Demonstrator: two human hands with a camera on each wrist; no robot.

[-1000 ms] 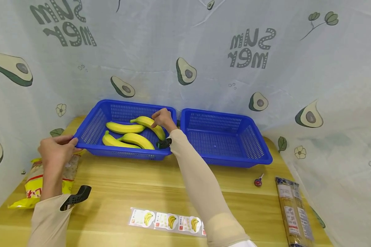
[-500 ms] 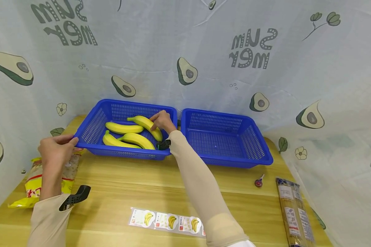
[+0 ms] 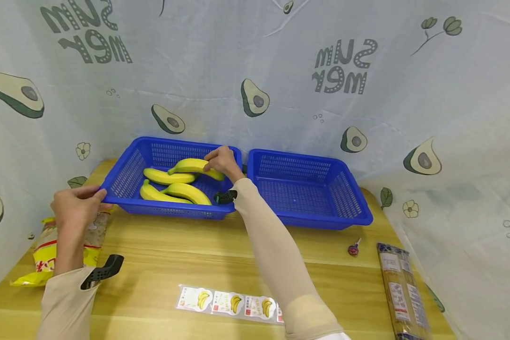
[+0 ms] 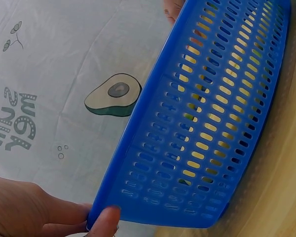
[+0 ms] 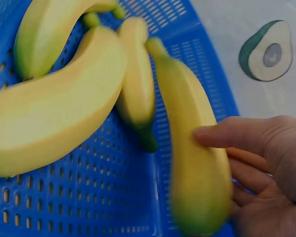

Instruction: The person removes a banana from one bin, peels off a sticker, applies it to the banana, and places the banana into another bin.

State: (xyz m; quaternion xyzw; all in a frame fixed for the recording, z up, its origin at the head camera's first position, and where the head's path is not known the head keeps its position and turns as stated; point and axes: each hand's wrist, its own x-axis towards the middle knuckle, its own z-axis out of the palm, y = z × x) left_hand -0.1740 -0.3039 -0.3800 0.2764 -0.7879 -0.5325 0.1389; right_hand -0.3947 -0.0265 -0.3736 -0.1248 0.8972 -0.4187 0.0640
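- Right hand (image 3: 223,160): grip closed about the middle of one banana (image 3: 188,165), thumb one side, fingers the other.
- Held banana: inside the left blue basket (image 3: 170,210), near three other bananas (image 3: 191,191); whether it touches them, I cannot tell from here.
- Left hand (image 3: 77,206): grip pinching that basket at its near left corner.
- Handling, in my judgement: a firm pinch should steady the basket; any lift goes best straight up, clear of the neighbours.

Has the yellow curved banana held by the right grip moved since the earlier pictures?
Yes: the banana shifted left, against the blue perforated plastic basket around it.
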